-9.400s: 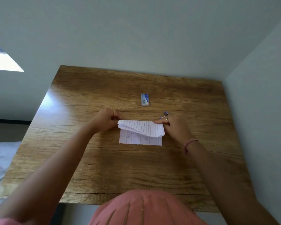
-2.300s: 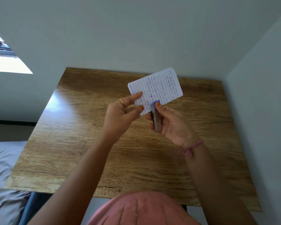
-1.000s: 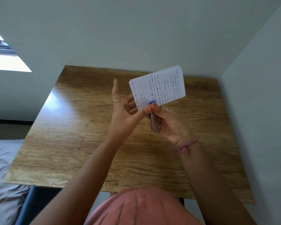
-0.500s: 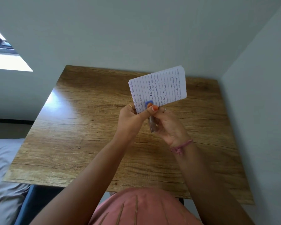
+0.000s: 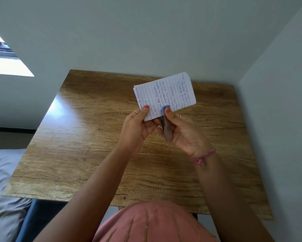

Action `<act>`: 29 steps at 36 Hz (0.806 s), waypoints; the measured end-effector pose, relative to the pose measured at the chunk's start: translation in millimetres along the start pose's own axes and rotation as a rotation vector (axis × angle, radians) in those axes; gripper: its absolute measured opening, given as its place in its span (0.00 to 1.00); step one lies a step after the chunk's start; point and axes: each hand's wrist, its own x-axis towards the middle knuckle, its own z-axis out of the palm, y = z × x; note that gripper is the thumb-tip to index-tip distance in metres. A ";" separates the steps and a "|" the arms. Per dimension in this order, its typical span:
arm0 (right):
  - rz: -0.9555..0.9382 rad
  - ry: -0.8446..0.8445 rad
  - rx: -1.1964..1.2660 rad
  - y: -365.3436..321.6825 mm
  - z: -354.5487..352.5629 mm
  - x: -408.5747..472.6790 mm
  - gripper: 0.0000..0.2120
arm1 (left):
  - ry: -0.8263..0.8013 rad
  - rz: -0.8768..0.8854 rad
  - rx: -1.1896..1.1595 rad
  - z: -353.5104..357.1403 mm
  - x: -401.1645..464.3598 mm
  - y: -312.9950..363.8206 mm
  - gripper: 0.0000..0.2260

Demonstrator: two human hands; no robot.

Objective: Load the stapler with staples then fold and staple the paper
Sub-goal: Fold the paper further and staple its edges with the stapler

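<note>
Over the brown wood-grain tabletop (image 5: pixel 97 137), the person holds everything up in the air, clear of the surface. To the left of the folded sheet of white lined paper with blue handwriting (image 5: pixel 166 95), the left hand (image 5: pixel 138 127) pinches the sheet's lower left corner, thumb on the front and fingers behind; I take it this steadies the sheet and keeps the folded layers together while the stapler bites. The paper itself stands nearly upright, tilted up towards its right end, raised well above the tabletop. At its lower edge, about the middle, sits the small metal stapler with a blue plastic tip (image 5: pixel 165 123), its blue end over the paper's edge and its body pointing down towards the person. Right of that, the right hand (image 5: pixel 183 131) is wrapped around the stapler, thumb pressing on the blue tip, placed as though to squeeze. Whether a staple is already through the sheet, I cannot tell from here.
</note>
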 end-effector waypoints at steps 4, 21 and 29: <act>-0.024 0.019 0.013 -4.6 -7.1 -1.9 0.21 | 0.016 0.004 -0.043 -0.3 1.9 3.0 0.11; -0.029 0.019 0.041 -6.4 -10.4 -1.5 0.21 | -0.069 0.061 0.021 -4.5 6.6 4.1 0.09; -0.055 0.006 -0.002 -3.8 -7.0 0.7 0.15 | -0.180 0.103 -0.030 2.8 0.5 -13.8 0.21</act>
